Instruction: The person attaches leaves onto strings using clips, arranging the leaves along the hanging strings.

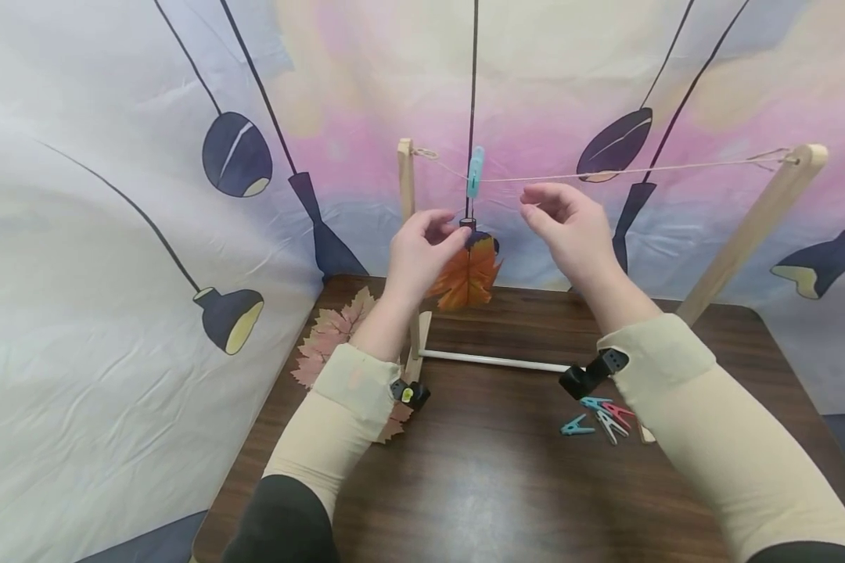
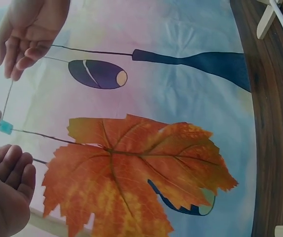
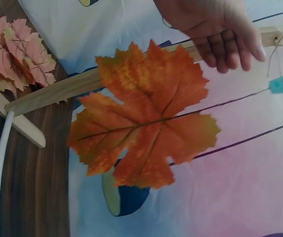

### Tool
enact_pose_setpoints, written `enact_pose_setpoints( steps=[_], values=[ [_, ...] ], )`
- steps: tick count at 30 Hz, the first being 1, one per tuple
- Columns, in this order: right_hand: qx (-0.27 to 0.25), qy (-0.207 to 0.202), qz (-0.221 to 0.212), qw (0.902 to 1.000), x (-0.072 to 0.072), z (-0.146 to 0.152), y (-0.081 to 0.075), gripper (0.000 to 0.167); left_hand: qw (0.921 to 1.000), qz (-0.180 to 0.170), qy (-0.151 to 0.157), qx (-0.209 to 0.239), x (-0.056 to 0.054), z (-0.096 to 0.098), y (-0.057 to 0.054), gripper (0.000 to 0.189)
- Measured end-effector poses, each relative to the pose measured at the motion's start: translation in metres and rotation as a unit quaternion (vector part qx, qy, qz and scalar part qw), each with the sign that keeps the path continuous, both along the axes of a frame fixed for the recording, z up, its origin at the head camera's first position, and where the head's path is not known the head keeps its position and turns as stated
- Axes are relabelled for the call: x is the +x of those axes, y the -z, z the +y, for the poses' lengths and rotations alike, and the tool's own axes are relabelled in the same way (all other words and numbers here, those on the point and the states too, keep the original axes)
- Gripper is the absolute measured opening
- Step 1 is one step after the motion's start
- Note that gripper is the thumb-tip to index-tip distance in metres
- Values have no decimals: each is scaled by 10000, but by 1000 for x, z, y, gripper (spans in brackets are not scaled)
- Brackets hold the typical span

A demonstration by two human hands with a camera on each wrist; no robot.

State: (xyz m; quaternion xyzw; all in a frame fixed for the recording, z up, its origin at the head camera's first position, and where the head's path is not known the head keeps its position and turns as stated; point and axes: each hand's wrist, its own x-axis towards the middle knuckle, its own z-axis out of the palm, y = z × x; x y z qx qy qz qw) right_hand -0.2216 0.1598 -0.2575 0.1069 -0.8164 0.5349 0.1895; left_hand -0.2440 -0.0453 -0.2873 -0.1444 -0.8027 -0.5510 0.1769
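An orange autumn leaf (image 1: 468, 274) hangs by its stem from a light blue clothespin (image 1: 475, 173) clipped on a thin string (image 1: 605, 173). My left hand (image 1: 426, 254) is just left of the stem and below the clothespin, fingers loosely bent and nothing held. To the right of the clothespin, slightly below the string, my right hand (image 1: 570, 231) has bent fingers apart from the thumb and is empty. The left wrist view shows the whole leaf front (image 2: 131, 163) beside both hands. In the right wrist view, the left hand (image 3: 220, 34) appears above the stem.
Two wooden posts (image 1: 753, 227) carry the string, and a white rod (image 1: 493, 360) runs low between them. Pinkish leaves (image 1: 331, 336) lie on the dark wooden table (image 1: 479, 485) at left. Several loose clothespins (image 1: 609, 422) lie near my right forearm. A painted cloth (image 1: 394, 62) hangs behind.
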Motion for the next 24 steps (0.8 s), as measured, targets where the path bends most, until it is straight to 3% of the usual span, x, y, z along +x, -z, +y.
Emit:
enact_pose_setpoints(
  steps=[7, 14, 24],
  values=[
    [138, 98, -171, 9997, 2, 7, 17, 34, 9982, 210, 41, 560, 6, -7, 8, 34],
    [173, 109, -346, 9992, 4, 13, 32, 37, 9969, 447, -39, 645, 6, -12, 17, 31],
    [-177, 63, -440, 9989, 7, 23, 66, 39, 9943, 603, -298, 831, 9, -23, 26, 29]
  ],
)
